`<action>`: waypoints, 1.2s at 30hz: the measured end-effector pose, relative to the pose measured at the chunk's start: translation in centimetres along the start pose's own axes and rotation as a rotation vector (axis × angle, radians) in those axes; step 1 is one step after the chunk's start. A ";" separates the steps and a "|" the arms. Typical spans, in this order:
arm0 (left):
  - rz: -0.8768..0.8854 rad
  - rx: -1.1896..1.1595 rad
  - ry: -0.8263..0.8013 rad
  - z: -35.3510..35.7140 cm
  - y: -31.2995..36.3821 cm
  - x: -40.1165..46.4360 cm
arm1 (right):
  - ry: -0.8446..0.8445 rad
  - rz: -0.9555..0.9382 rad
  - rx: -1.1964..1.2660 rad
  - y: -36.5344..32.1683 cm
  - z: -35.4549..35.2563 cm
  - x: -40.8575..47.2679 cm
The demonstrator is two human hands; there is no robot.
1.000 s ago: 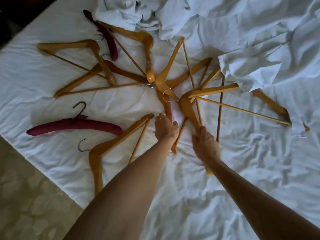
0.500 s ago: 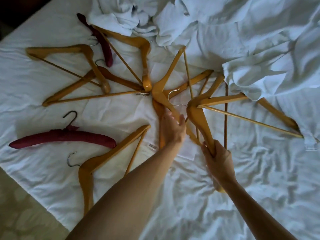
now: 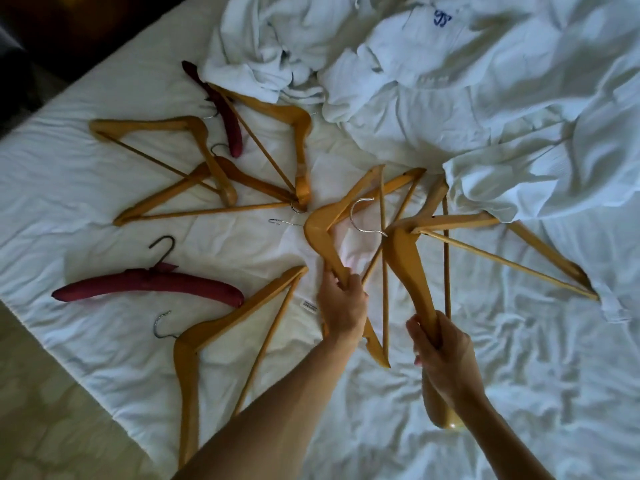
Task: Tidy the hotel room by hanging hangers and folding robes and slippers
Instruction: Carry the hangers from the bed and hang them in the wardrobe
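Several wooden hangers lie scattered on a white bed. My left hand (image 3: 341,306) grips the arm of one wooden hanger (image 3: 322,233) near the middle of the pile. My right hand (image 3: 441,348) grips the arm of a second wooden hanger (image 3: 405,258), whose far end runs under a crumpled white robe (image 3: 540,174). A metal hook (image 3: 362,216) shows between the two held hangers. Two padded maroon hangers lie to the left, one near (image 3: 149,282) and one far (image 3: 225,112). Another wooden hanger (image 3: 214,334) lies by my left forearm.
A second white robe with a blue emblem (image 3: 415,64) is heaped at the far side of the bed. More wooden hangers (image 3: 194,174) overlap at the far left. The bed edge (image 3: 69,358) runs diagonally at the lower left, with pale carpet below it.
Both hands have closed around hanger arms and pulled them toward me. The two hangers have shifted nearer, away from the pile; the right one slid partly out from under the robe.
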State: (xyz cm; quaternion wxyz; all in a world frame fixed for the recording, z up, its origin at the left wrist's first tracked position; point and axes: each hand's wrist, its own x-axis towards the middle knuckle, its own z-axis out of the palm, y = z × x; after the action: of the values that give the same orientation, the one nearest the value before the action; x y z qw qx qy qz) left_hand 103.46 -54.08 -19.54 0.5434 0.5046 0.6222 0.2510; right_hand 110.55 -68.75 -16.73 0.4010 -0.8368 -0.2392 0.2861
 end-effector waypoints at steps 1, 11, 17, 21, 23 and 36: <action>0.018 0.014 -0.011 -0.7 0.2 -0.9 | -0.011 0.008 0.012 -0.7 -0.3 -0.6; -0.026 -0.086 -0.248 -10.1 10.9 -11.2 | -0.194 -0.007 0.059 -12.4 -5.5 -8.4; 0.111 -0.085 -0.167 -16.9 17.2 -18.6 | -0.377 -0.098 0.120 -19.6 -10.1 -14.1; 0.133 -0.167 -0.051 -22.3 20.3 -23.8 | -0.470 -0.172 0.207 -25.2 -12.1 -17.7; 0.137 -0.191 0.000 -25.3 21.8 -26.2 | -0.501 -0.190 0.258 -28.6 -12.7 -19.5; 0.245 -0.248 0.368 -49.8 24.7 -34.4 | -0.808 -0.386 0.323 -46.0 -1.8 -34.3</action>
State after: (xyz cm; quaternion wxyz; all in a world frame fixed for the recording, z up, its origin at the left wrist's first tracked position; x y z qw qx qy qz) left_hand 62.51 -64.27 30.42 0.4443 0.4518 0.6092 0.4769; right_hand 79.18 -65.35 31.23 0.4467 -0.5254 -0.4797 0.5424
